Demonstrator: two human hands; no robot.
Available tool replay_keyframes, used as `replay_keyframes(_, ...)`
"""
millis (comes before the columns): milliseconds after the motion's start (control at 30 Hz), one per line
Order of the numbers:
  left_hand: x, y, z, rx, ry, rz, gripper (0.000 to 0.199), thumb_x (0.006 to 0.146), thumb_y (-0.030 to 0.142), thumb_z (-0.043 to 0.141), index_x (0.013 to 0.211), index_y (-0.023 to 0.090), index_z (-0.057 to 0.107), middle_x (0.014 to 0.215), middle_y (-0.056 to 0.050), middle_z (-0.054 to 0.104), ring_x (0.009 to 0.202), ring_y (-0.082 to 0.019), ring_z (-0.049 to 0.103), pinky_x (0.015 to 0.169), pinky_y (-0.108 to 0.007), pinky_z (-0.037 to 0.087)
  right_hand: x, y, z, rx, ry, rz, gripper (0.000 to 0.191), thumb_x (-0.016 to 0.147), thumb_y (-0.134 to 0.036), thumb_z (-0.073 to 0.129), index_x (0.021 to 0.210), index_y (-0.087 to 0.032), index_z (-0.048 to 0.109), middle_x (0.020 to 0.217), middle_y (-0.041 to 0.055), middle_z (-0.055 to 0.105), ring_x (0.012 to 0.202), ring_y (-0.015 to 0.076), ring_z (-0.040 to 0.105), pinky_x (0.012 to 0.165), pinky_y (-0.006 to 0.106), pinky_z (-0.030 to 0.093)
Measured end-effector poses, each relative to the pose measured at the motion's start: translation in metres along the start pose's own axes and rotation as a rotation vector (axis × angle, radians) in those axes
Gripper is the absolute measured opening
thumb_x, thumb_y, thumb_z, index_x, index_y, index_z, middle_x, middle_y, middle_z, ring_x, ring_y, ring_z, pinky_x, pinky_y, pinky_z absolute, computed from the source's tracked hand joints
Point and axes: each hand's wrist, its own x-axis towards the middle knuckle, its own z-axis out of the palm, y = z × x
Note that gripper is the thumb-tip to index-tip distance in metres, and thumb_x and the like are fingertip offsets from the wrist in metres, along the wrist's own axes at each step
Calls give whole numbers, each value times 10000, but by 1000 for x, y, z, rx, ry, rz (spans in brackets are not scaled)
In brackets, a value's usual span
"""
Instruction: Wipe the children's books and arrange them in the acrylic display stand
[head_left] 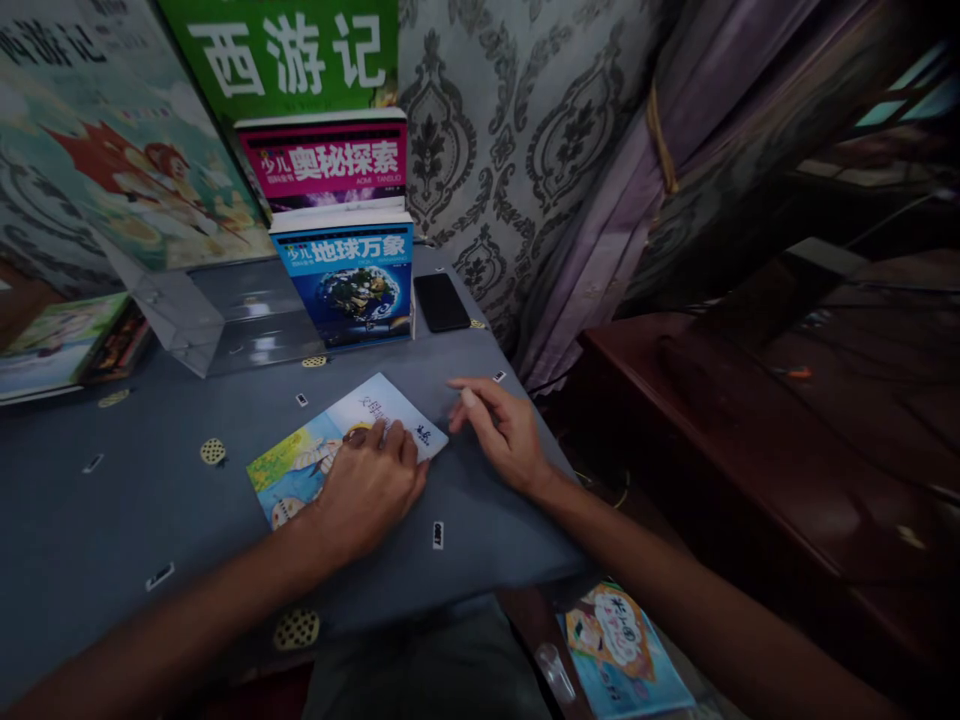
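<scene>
A thin picture book (pixel 300 455) with a light blue and yellow cover lies at a slant on the grey-blue tablecloth. Over its right half is my left hand (pixel 371 485), fingers bent onto the cover and thumb by the book's near edge. Just off the book's right corner, my right hand (pixel 506 430) hovers near the table, thumb and fingers loosely apart with nothing between them.
A clear display stand (pixel 195 325) holds large books at the back left. Beside it stand a blue earth book (pixel 352 290) and a pink-covered book (pixel 330 165). A black phone (pixel 440 303) lies nearby. Another picture book (pixel 626 650) is below the table's right edge; a dark red cabinet (pixel 720 440) stands right.
</scene>
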Motion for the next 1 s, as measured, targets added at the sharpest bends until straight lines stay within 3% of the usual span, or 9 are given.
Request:
replay_keyframes(167, -7, -11, 1, -31, -12, 62, 321, 992, 282, 469, 1116, 74, 679, 1180, -184, 701, 1080, -312, 671, 838, -447, 587, -1, -4, 2, -173, -211, -152, 297, 1020, -278, 429, 1183, -184, 658, 766, 37, 708, 836, 211, 660, 842, 357, 489)
replay_keyframes(300, -23, -44, 4, -138, -28, 120, 321, 1009, 246, 419, 1192, 141, 662, 1288, -128, 677, 1176, -263, 642, 958, -436, 556, -1, 0, 5, -271, -237, -200, 305, 1029, -262, 412, 1214, -162, 634, 853, 68, 732, 837, 212, 655, 846, 363, 474)
replay_keyframes(400, -45, -74, 13, -97, -22, 15, 361, 991, 220, 426, 1298, 232, 615, 1372, -92, 629, 1273, -301, 578, 986, -497, 533, -2, 6, 5, -350, -278, -278, 303, 1032, -268, 400, 1155, -163, 657, 851, 82, 723, 763, 208, 636, 803, 368, 466)
replay_keyframes(533, -72, -99, 28, -121, -39, -106, 437, 999, 254, 368, 1405, 242, 530, 1460, -114, 551, 1231, -311, 608, 907, -481, 573, -3, 8, 6, -430, -323, -317, 326, 1032, -267, 395, 1214, -155, 641, 896, 103, 710, 787, 221, 628, 815, 390, 470)
replay_keyframes(767, -83, -97, 35, -154, -6, -168, 419, 1014, 318, 346, 1365, 239, 562, 1385, -150, 580, 1132, -308, 639, 883, -482, 567, 11, 12, 10, -431, -287, -217, 415, 1038, -322, 354, 1385, -166, 519, 966, 117, 696, 877, 264, 619, 825, 435, 506)
replay_keyframes(1000, -80, -77, 13, -77, -83, -140, 471, 994, 468, 433, 1400, 245, 517, 1274, -149, 596, 1106, -322, 592, 852, -461, 544, 47, 35, 27, -368, -377, -103, 447, 1037, -372, 343, 1428, -184, 448, 1204, 125, 683, 1146, 287, 581, 995, 485, 444)
